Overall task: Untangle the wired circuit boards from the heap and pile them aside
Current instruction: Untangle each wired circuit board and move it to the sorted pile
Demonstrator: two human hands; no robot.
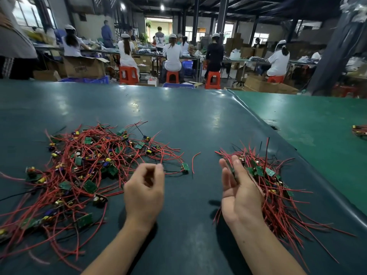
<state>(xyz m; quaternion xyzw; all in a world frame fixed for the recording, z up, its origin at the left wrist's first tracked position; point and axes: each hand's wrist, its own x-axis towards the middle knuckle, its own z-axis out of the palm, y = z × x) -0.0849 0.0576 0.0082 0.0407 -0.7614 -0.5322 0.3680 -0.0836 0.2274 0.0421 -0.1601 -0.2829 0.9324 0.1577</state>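
A tangled heap of wired circuit boards (pixel 83 167), small green boards with red and black leads, spreads over the left of the dark table (pixel 178 120). A sorted pile of boards (pixel 272 187) lies on the right. My left hand (pixel 145 187) hovers between them with curled fingers, its thumb and forefinger pinching a thin black lead that runs to a single green board (pixel 185 167) at the heap's right edge. My right hand (pixel 238 191) has straight fingers, palm turned left, and its back rests against the sorted pile.
A loose red wire (pixel 193 161) lies between heap and pile. A lighter green mat (pixel 317 126) adjoins on the right, with another small bundle (pixel 360 132) at its edge. Seated workers on red stools (pixel 171 76) and cardboard boxes stand beyond the table's far edge.
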